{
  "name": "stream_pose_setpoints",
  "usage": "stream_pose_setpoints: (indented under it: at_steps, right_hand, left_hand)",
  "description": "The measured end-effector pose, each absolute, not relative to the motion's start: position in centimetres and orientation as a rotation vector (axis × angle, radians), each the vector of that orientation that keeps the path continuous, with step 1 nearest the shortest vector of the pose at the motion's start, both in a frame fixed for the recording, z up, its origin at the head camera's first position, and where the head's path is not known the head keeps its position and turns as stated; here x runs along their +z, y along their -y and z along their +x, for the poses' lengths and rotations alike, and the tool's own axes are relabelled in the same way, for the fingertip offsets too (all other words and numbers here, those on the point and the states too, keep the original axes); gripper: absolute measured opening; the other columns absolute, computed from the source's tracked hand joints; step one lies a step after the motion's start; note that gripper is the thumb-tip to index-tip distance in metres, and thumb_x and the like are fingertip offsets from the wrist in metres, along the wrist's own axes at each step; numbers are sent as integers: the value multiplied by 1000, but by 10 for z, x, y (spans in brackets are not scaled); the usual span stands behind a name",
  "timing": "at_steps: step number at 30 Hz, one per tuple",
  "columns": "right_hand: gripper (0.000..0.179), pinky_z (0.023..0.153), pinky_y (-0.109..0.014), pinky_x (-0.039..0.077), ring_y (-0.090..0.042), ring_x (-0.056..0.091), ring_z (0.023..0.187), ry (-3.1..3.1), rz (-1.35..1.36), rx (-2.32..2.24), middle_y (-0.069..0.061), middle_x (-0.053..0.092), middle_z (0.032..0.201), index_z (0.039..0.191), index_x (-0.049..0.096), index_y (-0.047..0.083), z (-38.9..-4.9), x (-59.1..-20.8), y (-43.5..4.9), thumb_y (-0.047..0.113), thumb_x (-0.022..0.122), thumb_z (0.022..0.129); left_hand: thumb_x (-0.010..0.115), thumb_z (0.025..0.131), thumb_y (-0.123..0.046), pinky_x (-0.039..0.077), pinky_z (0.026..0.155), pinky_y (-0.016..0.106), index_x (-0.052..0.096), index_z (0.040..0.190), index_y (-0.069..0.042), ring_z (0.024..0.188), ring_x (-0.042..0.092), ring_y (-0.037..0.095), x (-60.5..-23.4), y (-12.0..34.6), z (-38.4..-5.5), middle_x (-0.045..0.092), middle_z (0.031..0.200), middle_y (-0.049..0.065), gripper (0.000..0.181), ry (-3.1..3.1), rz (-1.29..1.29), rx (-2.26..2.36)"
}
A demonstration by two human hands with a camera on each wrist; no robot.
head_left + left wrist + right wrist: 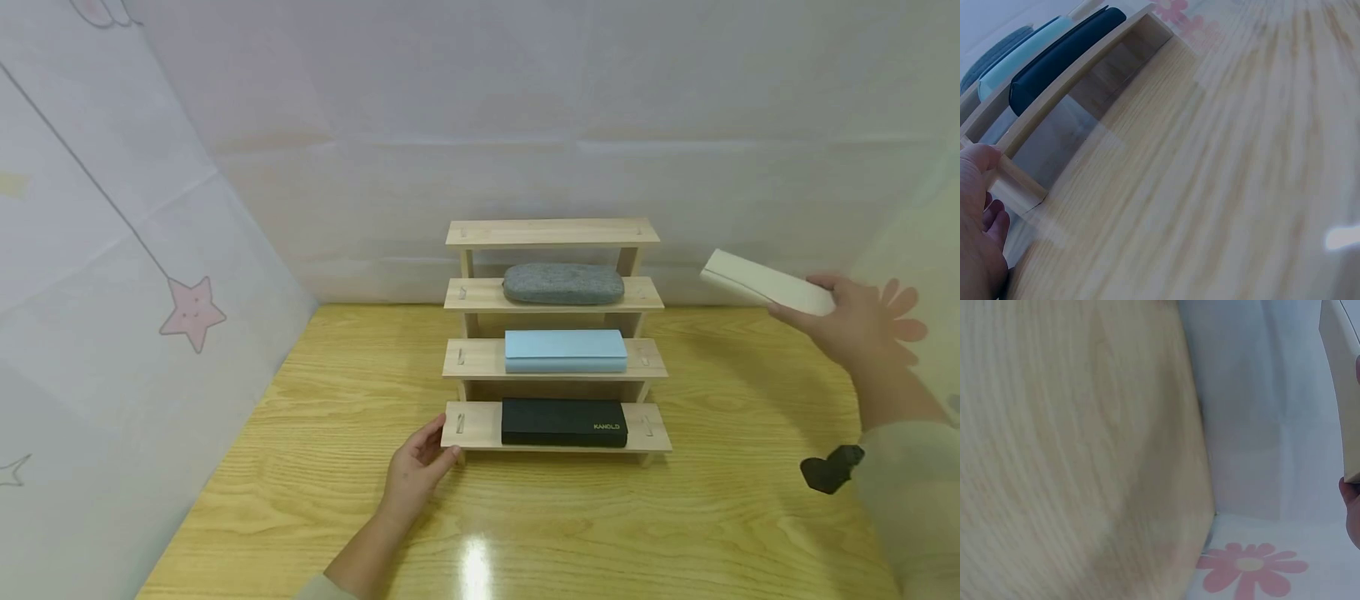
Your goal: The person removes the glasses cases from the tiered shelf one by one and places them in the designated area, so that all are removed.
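Note:
A four-step wooden display rack [555, 233] stands on the table. My left hand [416, 471] grips the left end of its lowest step; in the left wrist view the thumb [982, 156] lies on the edge. Raised at the right, my right hand [862, 325] holds a white glasses case [768, 279] by one end, apart from the rack. In the right wrist view only part of this case [1342, 394] shows. On the rack lie a black case [558, 423] at the bottom, a light blue case [566, 352] above it and a grey fabric case [562, 284] higher up.
The wood-grain table [337, 392] extends on both sides of the rack. White cloth walls [390, 183] close off the back and sides, with a pink star [192, 312] on the left one. A black device [831, 469] sits by the right sleeve.

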State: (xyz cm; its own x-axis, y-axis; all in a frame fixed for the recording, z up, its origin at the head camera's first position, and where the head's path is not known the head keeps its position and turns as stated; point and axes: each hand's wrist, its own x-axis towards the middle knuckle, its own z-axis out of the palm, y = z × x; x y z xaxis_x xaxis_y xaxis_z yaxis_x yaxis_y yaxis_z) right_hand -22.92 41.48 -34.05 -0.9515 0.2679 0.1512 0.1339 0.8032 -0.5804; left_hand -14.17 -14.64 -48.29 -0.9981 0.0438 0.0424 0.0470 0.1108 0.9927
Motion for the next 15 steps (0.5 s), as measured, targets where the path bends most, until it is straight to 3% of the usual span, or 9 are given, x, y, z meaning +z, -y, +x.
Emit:
stream_pose_setpoints:
  at_steps: [2, 4, 8, 15]
  right_hand:
    - [91, 82, -74, 34, -58, 22, 133, 2773, -301, 857, -37, 33, 144, 149, 33, -1, -228, -348, -416, 59, 63, 87]
    - [91, 73, -56, 43, -55, 36, 120, 2781, -269, 860, -38, 37, 141, 149, 32, -4, -227, -356, -417, 57, 63, 88]
    - [93, 63, -35, 41, -50, 46, 109, 2819, -243, 850, -39, 41, 138, 149, 31, -6, -224, -370, -421, 56, 63, 89]
    - [93, 70, -50, 43, -53, 43, 110, 2840, -264, 876, -41, 36, 140, 149, 29, -7, -219, -389, -424, 55, 63, 89]
  left_hand:
    - [72, 89, -11, 47, 104, 21, 47, 142, 1, 133, 50, 33, -483, 146, -142, 51, 143, 18, 59, 2338, -95, -2092]
    - [72, 89, -11, 47, 104, 23, 47, 141, 1, 133, 49, 33, -483, 146, -142, 51, 144, 18, 59, 2338, -91, -2092]
    - [72, 89, -10, 46, 106, 26, 48, 141, 1, 133, 49, 33, -484, 146, -143, 51, 144, 18, 58, 2336, -92, -2085]
    - [73, 88, -9, 47, 107, 27, 49, 140, 1, 132, 50, 33, -484, 146, -144, 51, 143, 18, 58, 2340, -87, -2066]
